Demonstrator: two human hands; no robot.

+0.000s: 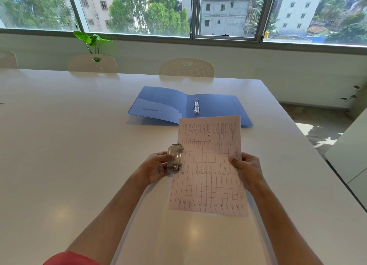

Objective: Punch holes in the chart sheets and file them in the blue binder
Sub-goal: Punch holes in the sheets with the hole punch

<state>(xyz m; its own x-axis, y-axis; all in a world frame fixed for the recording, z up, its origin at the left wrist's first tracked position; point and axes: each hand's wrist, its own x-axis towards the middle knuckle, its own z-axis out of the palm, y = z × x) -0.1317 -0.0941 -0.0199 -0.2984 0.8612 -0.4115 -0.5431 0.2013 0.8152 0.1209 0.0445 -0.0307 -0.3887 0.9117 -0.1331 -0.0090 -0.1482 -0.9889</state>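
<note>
A pale chart sheet (208, 165) with a ruled grid and handwriting is held above the white table. My right hand (247, 168) pinches its right edge, thumb on top. My left hand (158, 166) grips a metal hole punch (174, 158) whose slot sits over the sheet's left edge. Beyond the sheet the blue binder (162, 106) lies open and flat, its metal rings (196, 105) standing at the spine; the sheet's top edge overlaps the binder's right cover.
The white table (69, 145) stretches far to the left and ends at its right edge near the floor. Three pale chairs (186, 68) stand along the far side. A green plant (92, 41) rises behind one chair, below the windows.
</note>
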